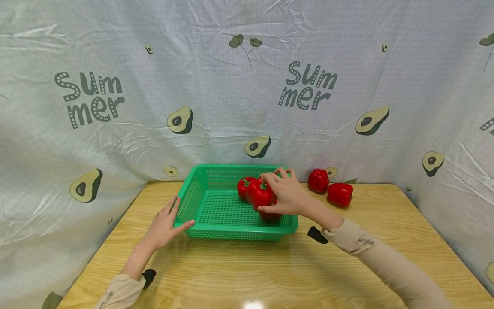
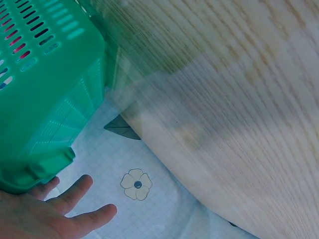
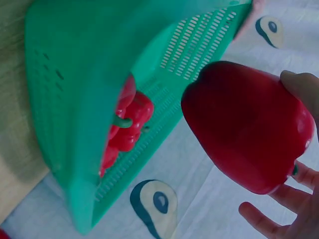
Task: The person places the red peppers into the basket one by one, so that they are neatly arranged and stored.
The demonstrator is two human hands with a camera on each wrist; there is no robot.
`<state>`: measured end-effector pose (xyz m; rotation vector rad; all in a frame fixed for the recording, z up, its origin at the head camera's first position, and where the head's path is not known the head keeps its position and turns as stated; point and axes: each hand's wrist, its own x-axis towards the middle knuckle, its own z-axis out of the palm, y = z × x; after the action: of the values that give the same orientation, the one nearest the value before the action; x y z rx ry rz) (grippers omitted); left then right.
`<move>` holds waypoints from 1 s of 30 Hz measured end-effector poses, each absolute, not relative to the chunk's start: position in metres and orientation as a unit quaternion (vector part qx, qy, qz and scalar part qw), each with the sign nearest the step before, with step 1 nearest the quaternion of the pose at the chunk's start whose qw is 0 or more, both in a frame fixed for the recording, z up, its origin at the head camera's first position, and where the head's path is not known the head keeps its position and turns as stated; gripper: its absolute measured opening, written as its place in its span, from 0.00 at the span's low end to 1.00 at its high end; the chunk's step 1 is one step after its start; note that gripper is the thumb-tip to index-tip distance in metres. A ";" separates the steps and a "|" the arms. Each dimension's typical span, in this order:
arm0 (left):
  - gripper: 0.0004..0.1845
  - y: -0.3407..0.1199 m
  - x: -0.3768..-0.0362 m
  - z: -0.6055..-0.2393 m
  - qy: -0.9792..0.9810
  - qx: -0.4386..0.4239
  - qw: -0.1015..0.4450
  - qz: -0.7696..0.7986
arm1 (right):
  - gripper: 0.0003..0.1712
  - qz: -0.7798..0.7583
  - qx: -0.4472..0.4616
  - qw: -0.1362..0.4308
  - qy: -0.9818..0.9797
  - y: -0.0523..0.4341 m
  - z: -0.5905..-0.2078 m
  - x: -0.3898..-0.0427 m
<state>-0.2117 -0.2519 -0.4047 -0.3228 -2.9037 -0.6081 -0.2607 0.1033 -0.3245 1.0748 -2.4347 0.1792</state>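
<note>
My right hand (image 1: 287, 195) grips a red bell pepper (image 1: 259, 195) between thumb and fingers, over the right part of the green plastic basket (image 1: 241, 235). The right wrist view shows this bell pepper (image 3: 244, 124) raised above the rim, its stem end towards the palm. Inside the basket lie other red bell peppers (image 3: 132, 122), partly hidden by the rim and by my hand. My left hand (image 1: 164, 225) rests at the basket's front left corner, fingers extended along the outer side, thumb at the rim. In the left wrist view its spread fingers (image 2: 75, 196) show beside the basket wall.
Two more red bell peppers, one standing (image 1: 318, 180) and one lying (image 1: 340, 194), are on the wooden table (image 1: 366, 240) to the right of the basket. A printed cloth (image 1: 216, 86) hangs behind the table and along its sides.
</note>
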 end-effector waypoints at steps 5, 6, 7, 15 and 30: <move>0.48 -0.252 -0.213 -0.405 -0.970 -0.107 0.077 -0.203 | 0.38 0.027 0.398 0.219 -0.890 0.087 -0.322 -0.270; 0.48 -0.252 -0.213 -0.405 -0.970 -0.107 0.077 -0.203 | 0.38 0.023 0.399 0.216 -0.891 0.084 -0.321 -0.271; 0.49 -0.252 -0.213 -0.405 -0.970 -0.107 0.076 -0.204 | 0.39 0.018 0.400 0.212 -0.891 0.082 -0.321 -0.273; 0.48 -0.252 -0.213 -0.405 -0.970 -0.108 0.077 -0.203 | 0.37 0.008 0.404 0.158 -0.901 0.061 -0.322 -0.288; 0.48 -0.253 -0.213 -0.406 -0.969 -0.109 0.082 -0.207 | 0.34 -0.043 0.392 0.022 -0.919 0.039 -0.340 -0.309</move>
<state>-0.2125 -0.2526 -0.4059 -0.3243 -2.8936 -0.6188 -0.3087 0.0390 -0.3404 1.2156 -2.8460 -0.1333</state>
